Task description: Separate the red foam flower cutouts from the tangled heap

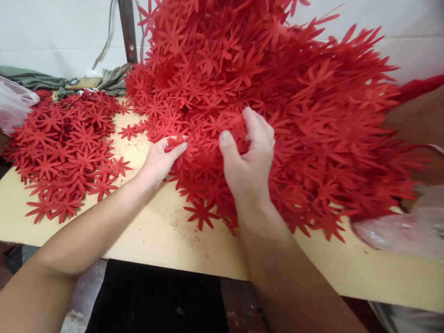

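Note:
My left hand (168, 155) pinches a red flower-shaped cutout (178, 142) between thumb and fingers, at the near left side of a big heap. Whether more than one cutout is in that pinch I cannot tell. To its right my right hand (251, 152) hovers over the heap with thumb and fingers apart, slightly blurred, and nothing shows between them. The large heap of red flower cutouts (312, 125) rises high behind both hands. One cutout (201, 214) with long narrow petals lies at the heap's front edge.
A smaller pile of red cutouts (65, 152) lies at left on the pale tabletop (149, 236). Clear plastic (398, 231) sits at the right, a white plastic bag (15, 104) at the far left. Cloth (34, 77) and a metal post (127, 32) stand at the back.

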Demonstrator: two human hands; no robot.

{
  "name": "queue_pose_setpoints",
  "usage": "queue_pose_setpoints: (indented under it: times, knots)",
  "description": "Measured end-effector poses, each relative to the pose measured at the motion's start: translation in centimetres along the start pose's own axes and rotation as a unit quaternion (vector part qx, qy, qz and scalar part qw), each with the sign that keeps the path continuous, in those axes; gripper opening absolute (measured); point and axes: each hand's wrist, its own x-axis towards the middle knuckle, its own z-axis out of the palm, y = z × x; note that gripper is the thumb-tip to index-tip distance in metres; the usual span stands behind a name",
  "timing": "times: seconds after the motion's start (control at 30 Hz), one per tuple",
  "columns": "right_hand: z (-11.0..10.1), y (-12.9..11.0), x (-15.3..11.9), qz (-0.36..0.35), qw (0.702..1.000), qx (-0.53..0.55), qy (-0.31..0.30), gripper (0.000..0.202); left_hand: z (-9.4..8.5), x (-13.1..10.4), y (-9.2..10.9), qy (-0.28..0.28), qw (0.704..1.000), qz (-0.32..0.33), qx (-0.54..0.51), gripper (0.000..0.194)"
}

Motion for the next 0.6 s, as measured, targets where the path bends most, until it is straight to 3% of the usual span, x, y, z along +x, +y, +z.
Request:
queue_pose_setpoints:
  times: [0.1,0.2,0.27,0.37,0.43,0.6]
  knots:
    - [0.9,-0.9,-1.5,-0.066,0.993,-0.04,-0.088,0.038,0.2,0.0,-0.1,-0.006,1.0,0.019,0.01,0.016]
    - [2.0,-1.0,-2.5,-0.026,0.984,0.001,-0.175,0.029,0.1,0.1,-0.3,-0.013,0.999,0.027,0.018,0.022]
    - [2.3,-0.7,-2.6,0.017,0.98,0.047,-0.194,0.022,0.0,0.1,-0.4,-0.02,1.0,0.011,0.021,0.027]
    - [2.4,-0.2,-2.2,0.061,0.978,0.116,-0.16,0.015,0.0,-0.2,-0.4,-0.059,0.998,-0.02,0.016,0.029]
    - [2.2,-0.1,-1.8,0.084,0.976,0.151,-0.132,0.013,0.1,-0.4,-0.3,-0.082,0.996,-0.024,0.013,0.019]
    - [1.8,-0.6,-1.3,0.101,0.979,0.162,-0.079,0.01,0.5,-0.7,0.1,-0.063,0.998,-0.011,0.028,0.014]
